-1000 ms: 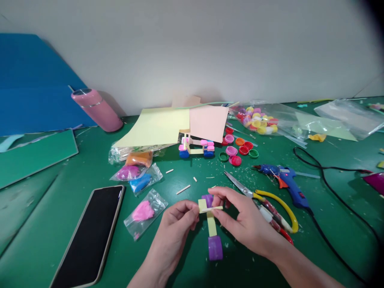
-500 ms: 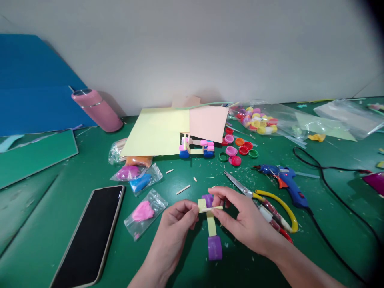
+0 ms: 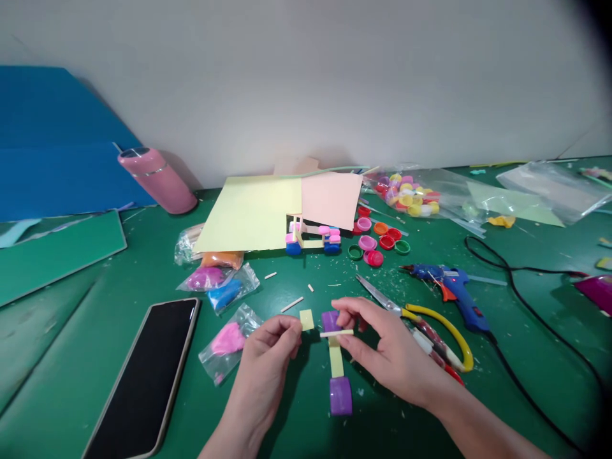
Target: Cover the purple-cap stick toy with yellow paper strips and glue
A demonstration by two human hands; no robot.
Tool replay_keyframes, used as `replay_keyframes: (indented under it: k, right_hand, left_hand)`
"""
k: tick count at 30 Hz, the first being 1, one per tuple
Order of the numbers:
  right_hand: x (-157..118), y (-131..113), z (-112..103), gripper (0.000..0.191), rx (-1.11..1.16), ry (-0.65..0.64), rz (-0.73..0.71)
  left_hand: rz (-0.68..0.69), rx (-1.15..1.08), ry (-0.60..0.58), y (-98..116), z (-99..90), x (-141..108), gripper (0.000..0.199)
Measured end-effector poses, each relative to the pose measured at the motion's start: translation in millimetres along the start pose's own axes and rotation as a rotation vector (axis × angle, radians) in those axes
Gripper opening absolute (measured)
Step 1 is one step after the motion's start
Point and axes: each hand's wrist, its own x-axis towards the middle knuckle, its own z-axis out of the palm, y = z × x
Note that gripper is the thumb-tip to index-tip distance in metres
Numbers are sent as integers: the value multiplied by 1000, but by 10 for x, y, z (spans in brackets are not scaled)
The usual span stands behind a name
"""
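Left hand (image 3: 268,356) pinches a yellow card square (image 3: 306,319), likely light and bendable, best held by its edges; right hand (image 3: 385,350) pinches a stiff-looking stick (image 3: 329,333), both well short of the tabletop's (image 3: 210,411) far edge.

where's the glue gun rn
In the head view, the glue gun lies on the right side of the green table, beyond and right of the scissors.

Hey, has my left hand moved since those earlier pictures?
Yes. Your left hand has moved left, towards the phone, and the small yellow card with it.
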Motion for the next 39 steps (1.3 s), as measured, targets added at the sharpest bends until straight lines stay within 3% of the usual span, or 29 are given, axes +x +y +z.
replay_keyframes:
  k: [4,6,9,11,17,23,25,29,33,36,39]
  right_hand:
    - [-83,54,-166,30,-79,92,39]
    - [-160,184,-339,27,-177,232,104]
    - [-340,480,-662,27,-449,555,207]
    - [-485,682,-855,32,-645,622,308]
    - [-720,1018,-1087,41,-835,540,435]
    - [-654,944,-1045,37,-874,603,456]
    - [-684,833,-944,32,-787,518,412]
    - [-787,646,-666,39,-725,161,330]
    - [-770,598,-561,46,-809,85,352]
    - [-711,545,-623,40,-657,103,450]
    - [-695,418,-649,39,-294,121,440]
  left_hand:
    - [13,-85,60,8,-22,19,17]
    - [38,-135,94,18,-29,25,16]
    - [90,-187,124,39,-38,33,12]
    - [132,-203,137,52,-41,34,10]
    - [160,-223,145,105,-7,-21,10]
    - [125,-231,160,155,31,-94,9]
    - [134,-233,173,157,38,-103,10]
    - [173,-237,191,163,75,-107,10]
    - [182,-252,165,193,152,-123,9]
    - [176,-265,129,227,219,-156,10]
    - [163,-279,100,268,280,-202,11]
